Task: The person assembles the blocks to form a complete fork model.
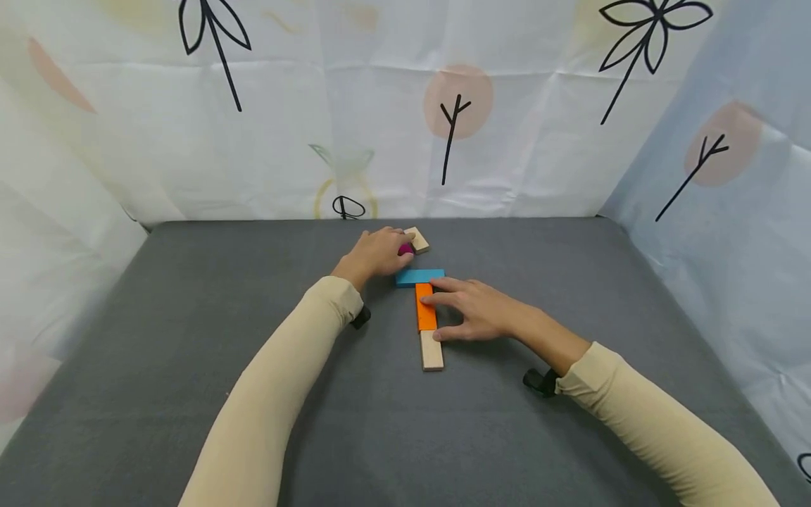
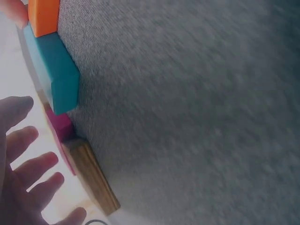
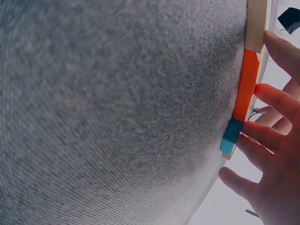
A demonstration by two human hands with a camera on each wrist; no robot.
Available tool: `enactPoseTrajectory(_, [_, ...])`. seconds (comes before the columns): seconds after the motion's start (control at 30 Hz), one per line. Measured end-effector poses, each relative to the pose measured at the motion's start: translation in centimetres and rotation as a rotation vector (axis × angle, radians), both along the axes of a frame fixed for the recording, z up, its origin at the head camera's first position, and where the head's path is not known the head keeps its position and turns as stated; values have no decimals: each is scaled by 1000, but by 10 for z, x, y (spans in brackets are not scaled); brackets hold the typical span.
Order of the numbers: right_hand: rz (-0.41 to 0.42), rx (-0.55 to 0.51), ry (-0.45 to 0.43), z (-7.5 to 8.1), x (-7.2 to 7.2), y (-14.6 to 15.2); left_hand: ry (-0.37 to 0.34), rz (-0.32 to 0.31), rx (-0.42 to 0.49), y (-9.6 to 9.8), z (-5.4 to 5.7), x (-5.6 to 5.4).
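A flat blue block (image 1: 421, 277), an orange block (image 1: 426, 310) and a plain wooden block (image 1: 432, 352) form a T shape, with the blue one across the far end. My right hand (image 1: 478, 310) is spread along their right side. Its fingertips rest at the blue and orange blocks, and its thumb is by the wooden one. Beyond the blue block, my left hand (image 1: 379, 253) reaches over a magenta block (image 1: 406, 248), mostly hidden beneath it. Another wooden block (image 1: 419, 241) lies slanted by its fingertips. In the left wrist view, the left fingers (image 2: 33, 168) are loosely spread near the magenta block.
A grey cloth-covered table (image 1: 190, 352) spreads out around the blocks. White patterned fabric (image 1: 380, 105) hangs behind its far edge and along both sides. Dark wrist straps (image 1: 541, 382) show below both sleeves.
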State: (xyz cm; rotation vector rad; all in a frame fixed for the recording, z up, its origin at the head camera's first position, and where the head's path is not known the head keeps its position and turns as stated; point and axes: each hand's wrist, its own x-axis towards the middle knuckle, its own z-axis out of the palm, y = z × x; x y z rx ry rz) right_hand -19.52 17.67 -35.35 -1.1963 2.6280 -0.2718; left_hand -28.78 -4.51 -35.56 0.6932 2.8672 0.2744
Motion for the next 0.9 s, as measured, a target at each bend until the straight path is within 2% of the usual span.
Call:
enactPoseTrajectory(0.27, [3,7,-1,2,0,-3,-20,23,-32,5,-4,-6])
enactPoseTrajectory(0.9, [9,-17,-4,0,-1,1,-59,-13,9,15,-5,-7])
